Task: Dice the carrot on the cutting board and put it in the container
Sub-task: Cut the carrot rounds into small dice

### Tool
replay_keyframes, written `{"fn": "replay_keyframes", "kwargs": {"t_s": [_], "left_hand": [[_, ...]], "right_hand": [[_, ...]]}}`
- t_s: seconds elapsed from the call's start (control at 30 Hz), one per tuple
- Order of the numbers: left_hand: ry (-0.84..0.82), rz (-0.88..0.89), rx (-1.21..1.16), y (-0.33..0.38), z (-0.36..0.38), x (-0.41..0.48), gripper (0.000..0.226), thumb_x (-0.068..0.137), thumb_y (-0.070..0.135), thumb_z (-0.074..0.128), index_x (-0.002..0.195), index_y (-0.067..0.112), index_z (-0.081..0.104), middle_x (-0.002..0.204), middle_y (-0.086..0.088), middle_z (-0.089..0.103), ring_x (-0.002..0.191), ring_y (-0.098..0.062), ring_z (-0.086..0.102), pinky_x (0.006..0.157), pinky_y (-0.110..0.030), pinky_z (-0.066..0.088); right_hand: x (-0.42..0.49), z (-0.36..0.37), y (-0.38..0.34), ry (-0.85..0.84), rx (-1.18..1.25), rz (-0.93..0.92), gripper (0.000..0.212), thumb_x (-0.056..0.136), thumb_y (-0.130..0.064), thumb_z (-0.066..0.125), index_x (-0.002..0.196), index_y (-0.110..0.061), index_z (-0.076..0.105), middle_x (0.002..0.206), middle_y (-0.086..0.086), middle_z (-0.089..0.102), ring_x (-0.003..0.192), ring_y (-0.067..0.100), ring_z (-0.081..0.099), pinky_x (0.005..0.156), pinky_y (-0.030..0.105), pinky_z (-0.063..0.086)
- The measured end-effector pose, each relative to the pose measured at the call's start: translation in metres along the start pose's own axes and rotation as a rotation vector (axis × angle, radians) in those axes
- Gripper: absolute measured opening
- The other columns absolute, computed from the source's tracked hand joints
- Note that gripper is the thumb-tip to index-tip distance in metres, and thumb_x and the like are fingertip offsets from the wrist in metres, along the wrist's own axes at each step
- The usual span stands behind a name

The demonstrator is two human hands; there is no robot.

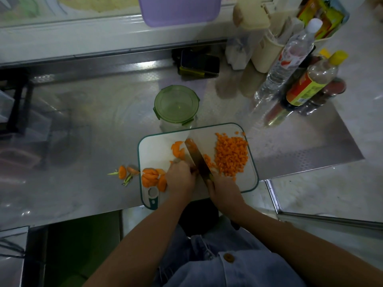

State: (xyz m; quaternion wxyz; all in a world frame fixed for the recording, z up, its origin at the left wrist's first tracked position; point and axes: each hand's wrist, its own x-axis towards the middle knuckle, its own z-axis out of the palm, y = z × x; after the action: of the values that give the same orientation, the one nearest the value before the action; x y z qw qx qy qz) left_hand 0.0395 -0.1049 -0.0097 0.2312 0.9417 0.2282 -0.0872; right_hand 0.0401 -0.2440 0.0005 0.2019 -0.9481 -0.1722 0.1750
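Right hand [224, 192] grips the knife [196, 157], blade down on the board [157, 146]; left hand [180, 177] curls over carrot [179, 152] beside it, steadying the cut; dice [232, 155] heaped right, clear of the blade; lidded container [176, 104] just beyond.

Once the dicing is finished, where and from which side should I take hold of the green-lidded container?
Probably the round clear body under the green lid, with fingers wrapped from its left side. It stands upright; the cutting board crowds its near edge, and the lid's clip tabs interrupt the rim.
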Motion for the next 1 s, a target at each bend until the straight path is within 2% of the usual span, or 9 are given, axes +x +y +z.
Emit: {"fn": "replay_keyframes", "kwargs": {"t_s": [0.13,0.23,0.4,0.53,0.63,0.77,0.83,0.93,1.0], "left_hand": [[-0.022,0.046,-0.016,0.008,0.003,0.003,0.021,0.086,0.031,0.062,0.101,0.026,0.074,0.098,-0.003,0.070,0.097,-0.023,0.061,0.076,-0.033,0.051],[-0.054,0.137,-0.085,0.016,0.007,0.005,0.023,0.090,0.028,0.057,0.105,0.024,0.073,0.100,-0.005,0.071,0.095,-0.025,0.062,0.075,-0.034,0.048],[0.031,0.142,-0.169,0.011,-0.001,0.004,0.017,0.087,0.023,0.058,0.095,0.016,0.071,0.089,-0.007,0.070,0.085,-0.025,0.063,0.068,-0.034,0.049],[0.112,0.120,-0.195,0.001,-0.009,0.000,0.010,0.084,0.021,0.060,0.091,0.016,0.066,0.084,-0.007,0.067,0.079,-0.025,0.061,0.063,-0.031,0.043],[0.124,0.103,-0.182,-0.004,-0.010,-0.002,0.010,0.083,0.018,0.059,0.091,0.016,0.063,0.083,-0.009,0.064,0.081,-0.027,0.059,0.062,-0.032,0.041],[0.086,0.067,-0.138,-0.008,-0.011,-0.004,0.029,0.085,0.016,0.056,0.113,0.010,0.063,0.099,-0.016,0.064,0.097,-0.032,0.057,0.079,-0.037,0.045],[0.064,0.056,-0.120,-0.009,-0.013,-0.004,0.036,0.086,0.014,0.055,0.121,0.007,0.060,0.105,-0.019,0.063,0.102,-0.035,0.055,0.084,-0.039,0.044],[0.065,0.055,-0.112,-0.010,-0.018,-0.004,0.035,0.087,0.015,0.056,0.120,0.004,0.060,0.105,-0.020,0.063,0.101,-0.035,0.055,0.083,-0.038,0.043],[0.061,0.056,-0.093,-0.011,-0.020,-0.005,0.031,0.088,0.017,0.056,0.115,0.003,0.061,0.103,-0.020,0.063,0.099,-0.035,0.056,0.082,-0.038,0.043]], "right_hand": [[0.000,-0.009,0.010,0.051,0.043,0.014,0.021,0.096,-0.022,0.046,0.100,-0.005,0.056,0.082,0.019,0.061,0.074,0.036,0.060,0.061,0.041,0.046],[0.007,-0.018,0.017,0.067,0.088,0.036,0.021,0.096,-0.023,0.047,0.100,-0.005,0.056,0.083,0.018,0.061,0.074,0.034,0.058,0.065,0.044,0.048],[0.013,-0.029,0.017,0.102,0.172,0.028,0.015,0.095,-0.018,0.052,0.082,-0.009,0.052,0.073,0.011,0.052,0.067,0.027,0.050,0.060,0.031,0.031],[0.014,-0.023,0.012,0.084,0.282,0.006,0.017,0.093,-0.017,0.053,0.088,-0.002,0.059,0.077,0.015,0.059,0.072,0.028,0.057,0.065,0.039,0.045],[0.009,-0.017,0.011,-0.005,0.264,-0.001,0.025,0.094,-0.023,0.047,0.077,-0.006,0.053,0.066,0.014,0.053,0.060,0.029,0.054,0.059,0.046,0.047],[0.006,-0.017,0.023,0.011,0.283,0.074,0.029,0.095,-0.024,0.047,0.075,-0.004,0.048,0.066,0.019,0.053,0.056,0.033,0.056,0.056,0.048,0.048],[0.008,-0.020,0.027,0.053,0.298,0.126,0.028,0.094,-0.026,0.048,0.073,-0.008,0.044,0.067,0.019,0.055,0.058,0.034,0.057,0.058,0.047,0.049],[0.012,-0.021,0.022,0.073,0.343,0.121,0.027,0.091,-0.034,0.045,0.077,-0.011,0.048,0.072,0.017,0.058,0.064,0.033,0.059,0.062,0.046,0.051],[0.011,-0.018,0.012,0.023,0.345,0.061,0.024,0.094,-0.027,0.049,0.077,-0.009,0.052,0.067,0.013,0.057,0.060,0.032,0.059,0.058,0.046,0.051]]}}
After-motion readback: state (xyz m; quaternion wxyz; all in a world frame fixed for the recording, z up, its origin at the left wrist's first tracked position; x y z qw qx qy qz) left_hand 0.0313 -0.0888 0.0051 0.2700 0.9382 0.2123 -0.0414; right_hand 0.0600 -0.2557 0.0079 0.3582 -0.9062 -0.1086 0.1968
